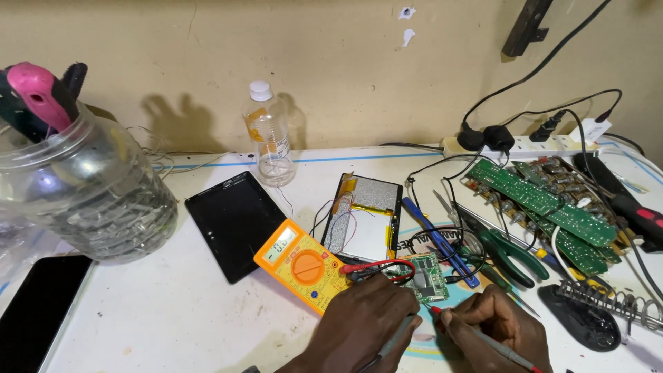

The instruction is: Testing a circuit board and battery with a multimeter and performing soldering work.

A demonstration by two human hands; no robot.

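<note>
Both hands sit at the bottom edge of the view, cut off at the wrists. Left hand (359, 324) is closed around a grey probe (395, 340); its tip is hidden where it meets the small green board (429, 276). Right hand (498, 324) is closed around a red probe (483, 338), whose tip touches the board's near edge; the probe's rear end runs out of view at the bottom. Knuckles of the left hand cover the board's near left corner.

Red and black leads run from the board area to the orange meter (304, 266), which lies just left of the board, touching the left hand's upper edge. The meter's display is too small to read. Behind the board lies an opened tablet shell (366, 214) with thin wires; left of it lies a black screen panel (235, 221).

Right of the board, packed close: a blue tool (435, 238), green-handled pliers (507, 252), long green circuit boards (545, 207), a coiled iron stand (608, 304) and a power strip (545, 144) against the wall. Cables overlap here and cannot be traced singly.

At far left, a clear jar (90, 186) holds tools whose tips are cut off by the top edge; a dark phone (34, 311) is cropped at the corner. A clear bottle (269, 135) stands near the wall.

Bare bench (173, 304) lies left of the hands, between the phone and the meter.
</note>
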